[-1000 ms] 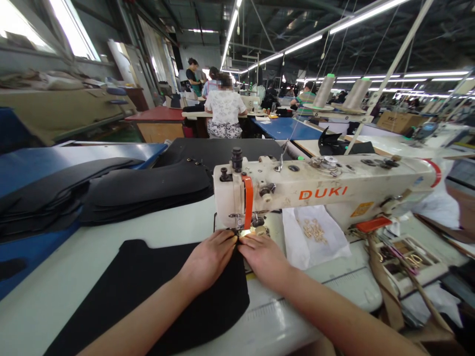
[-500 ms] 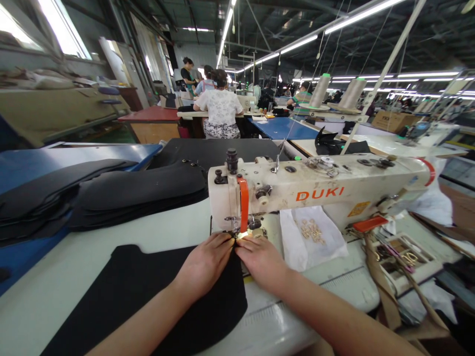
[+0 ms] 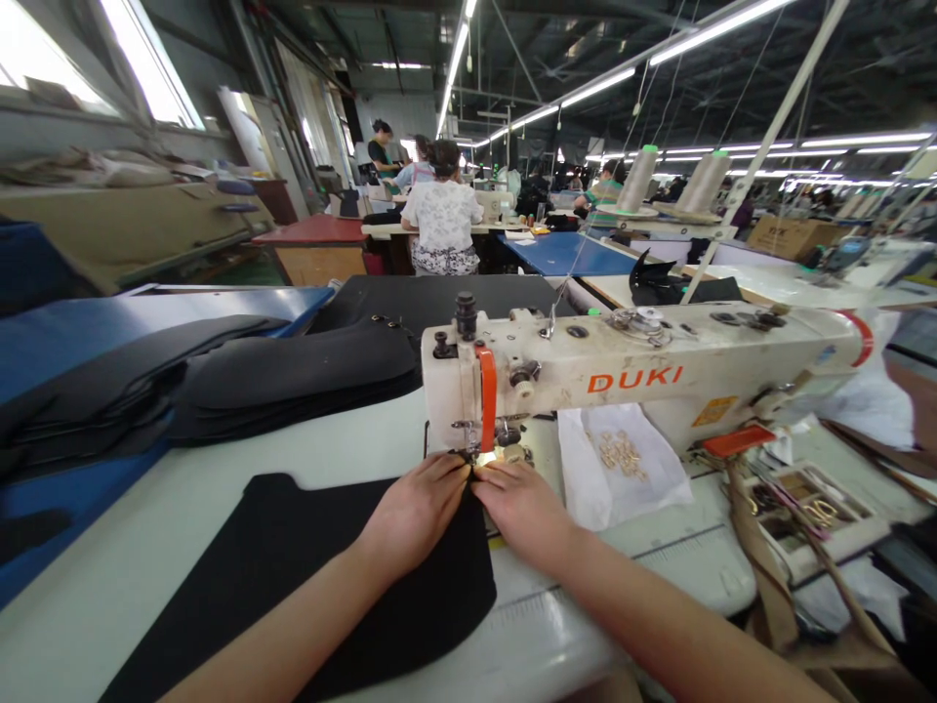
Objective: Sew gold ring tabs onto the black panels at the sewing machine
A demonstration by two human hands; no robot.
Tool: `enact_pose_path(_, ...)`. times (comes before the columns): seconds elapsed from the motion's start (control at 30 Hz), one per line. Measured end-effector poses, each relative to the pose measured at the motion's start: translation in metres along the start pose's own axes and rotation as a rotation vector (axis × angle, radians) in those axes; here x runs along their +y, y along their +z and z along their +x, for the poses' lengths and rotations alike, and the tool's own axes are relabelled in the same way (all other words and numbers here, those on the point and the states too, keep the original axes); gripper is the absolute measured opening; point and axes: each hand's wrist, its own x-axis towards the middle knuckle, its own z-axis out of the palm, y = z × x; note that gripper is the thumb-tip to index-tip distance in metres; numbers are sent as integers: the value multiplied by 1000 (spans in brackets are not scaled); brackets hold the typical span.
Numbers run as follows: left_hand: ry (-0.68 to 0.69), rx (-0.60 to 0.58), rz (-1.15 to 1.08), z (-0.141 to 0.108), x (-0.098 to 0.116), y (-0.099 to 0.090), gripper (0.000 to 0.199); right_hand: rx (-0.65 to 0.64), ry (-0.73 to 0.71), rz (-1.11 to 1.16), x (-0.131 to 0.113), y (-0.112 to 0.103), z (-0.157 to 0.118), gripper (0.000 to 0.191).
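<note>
A large black panel lies flat on the pale sewing table, its upper right edge under the head of a white sewing machine with an orange strip. My left hand is closed on that edge, left of the needle area. Close beside it, my right hand has its fingers together at the panel's edge, right of the needle. The fingertips of both hands nearly meet in the machine's light. Needle and fingertips are partly hidden.
Stacked black pieces lie at the left. Right of my hands are a white cloth with small gold parts, a sectioned tray and hanging brown straps. A person in a patterned shirt sits farther ahead.
The whole view has shifted slightly, so the machine and table appear a little farther right. Both hands keep their place at the panel's edge by the needle.
</note>
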Motion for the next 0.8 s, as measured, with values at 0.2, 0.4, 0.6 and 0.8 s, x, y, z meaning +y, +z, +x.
enact_pose_path(0.2,17,25,29,0,0,1,30,95,-9,-2,-1,-1,-4,7)
enact_pose_path(0.4,52,36,47,-3,-2,3,29,141,-105,38,-2,0,-11,13)
enact_pose_path(0.6,45,47,25,-2,-2,3,28,43,-105,116,-3,-11,-9,14)
enact_pose_path(0.8,63,62,50,-2,-1,3,29,-26,-104,106,-4,-16,-7,14)
